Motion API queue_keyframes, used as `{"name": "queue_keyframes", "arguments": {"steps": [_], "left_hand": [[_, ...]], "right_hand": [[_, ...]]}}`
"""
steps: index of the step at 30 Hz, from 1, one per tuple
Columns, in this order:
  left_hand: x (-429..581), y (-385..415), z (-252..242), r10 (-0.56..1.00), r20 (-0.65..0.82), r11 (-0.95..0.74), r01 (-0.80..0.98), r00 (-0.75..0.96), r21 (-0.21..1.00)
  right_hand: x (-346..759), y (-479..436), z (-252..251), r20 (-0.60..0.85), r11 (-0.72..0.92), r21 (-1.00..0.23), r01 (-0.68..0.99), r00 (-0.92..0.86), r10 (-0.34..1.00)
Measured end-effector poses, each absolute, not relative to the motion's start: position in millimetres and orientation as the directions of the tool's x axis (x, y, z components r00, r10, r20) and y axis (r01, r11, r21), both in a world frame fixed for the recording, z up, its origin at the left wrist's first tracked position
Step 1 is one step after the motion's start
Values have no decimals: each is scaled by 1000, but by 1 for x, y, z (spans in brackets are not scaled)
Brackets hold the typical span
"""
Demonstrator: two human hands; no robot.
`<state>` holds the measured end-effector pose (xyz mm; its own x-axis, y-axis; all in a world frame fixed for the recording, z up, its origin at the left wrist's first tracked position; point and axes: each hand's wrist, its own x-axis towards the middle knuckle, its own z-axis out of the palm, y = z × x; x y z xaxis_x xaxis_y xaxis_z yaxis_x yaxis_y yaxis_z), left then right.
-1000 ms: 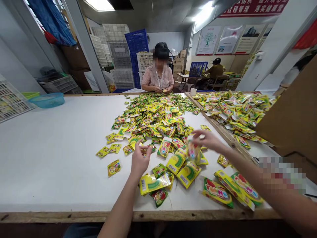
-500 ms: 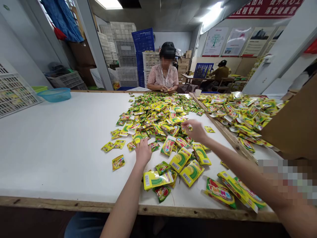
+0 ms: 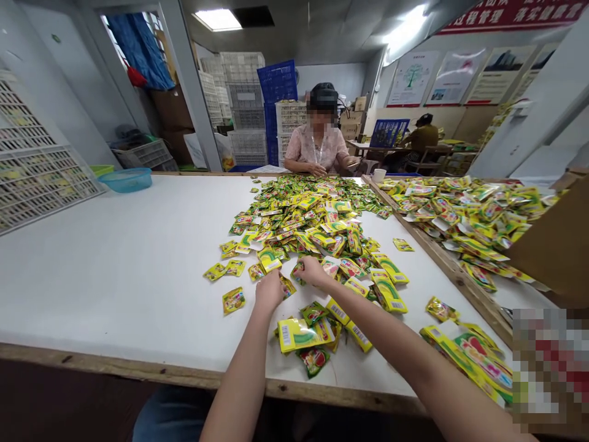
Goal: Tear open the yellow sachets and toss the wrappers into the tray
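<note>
Reaching over the lower edge of a big heap of small yellow-green foil sachets point(image 3: 304, 227), left hand point(image 3: 269, 291) and right hand point(image 3: 313, 271) sit close together but apart, fingers down among the packets. Can't tell if either hand is gripping one. The heap lies loose on a white flat-topped counter point(image 3: 115, 245). A lone yellow foil sachet point(image 3: 234, 300) lies left of the left hand, and larger yellow barcoded sachets point(image 3: 294, 335) lie below the hands, near the counter's front edge. Past a raw wooden rail point(image 3: 455, 276) on the right is a second heap of yellow-green sachets point(image 3: 464, 221). Across the counter, a seated co-worker in a pale pink blouse point(image 3: 317, 147) has both hands point(image 3: 317, 169) near the far edge. A turquoise plastic basin point(image 3: 126, 180) stands far left.
</note>
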<state>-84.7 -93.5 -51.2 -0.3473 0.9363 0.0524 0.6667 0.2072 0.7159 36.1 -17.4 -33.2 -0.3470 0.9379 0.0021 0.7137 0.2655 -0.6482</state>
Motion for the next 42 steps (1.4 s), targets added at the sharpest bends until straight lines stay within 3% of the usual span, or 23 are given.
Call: {"name": "queue_keyframes", "arguments": {"steps": [3, 7, 10, 12, 15, 18, 22, 25, 28, 32, 35, 39, 42], "left_hand": [[-80, -97, -44, 933, 96, 115, 539, -348, 835], [-54, -100, -41, 936, 125, -11, 326, -329, 945], [-33, -105, -44, 932, 152, -93, 187, -329, 978], [-25, -109, -46, 921, 190, -142, 162, -341, 977], [-18, -108, -48, 943, 192, -120, 259, -271, 958], [-9, -93, -48, 973, 129, -22, 482, -189, 876], [8, -61, -47, 984, -27, 161, 823, -175, 545], [12, -53, -38, 987, -72, 163, 906, -147, 391], [0, -67, -26, 997, 47, 35, 925, -56, 377], [-17, -101, -20, 953, 302, -138, 884, -4, 446], [-17, -119, -27, 930, 366, -175, 823, -43, 540], [-18, -125, -39, 900, 433, -210, 810, -59, 547], [-24, -124, -40, 886, 457, -202, 818, -82, 539]], "right_hand": [[59, -28, -31, 78, 230, -768, 598, -270, 960], [82, -53, -33, 71, 143, -899, 414, -185, 980], [90, -75, -34, -18, 6, -995, 97, -251, 968], [94, -85, -34, -37, -89, -984, -152, -315, 948], [105, -83, -34, 9, -55, -964, -261, -239, 971], [126, -62, -33, 35, 45, -958, -283, 38, 999], [157, -36, -30, -39, 63, -929, -365, 267, 963], [169, -32, -26, -18, 70, -936, -346, 246, 969], [168, -41, -18, 75, 129, -952, -277, 197, 978], [153, -66, -4, 267, 290, -935, -204, 132, 955], [142, -83, -2, 415, 422, -906, -28, 130, 900], [138, -90, -5, 570, 538, -772, 337, -6, 822], [139, -88, -5, 566, 548, -745, 381, -74, 821]]}}
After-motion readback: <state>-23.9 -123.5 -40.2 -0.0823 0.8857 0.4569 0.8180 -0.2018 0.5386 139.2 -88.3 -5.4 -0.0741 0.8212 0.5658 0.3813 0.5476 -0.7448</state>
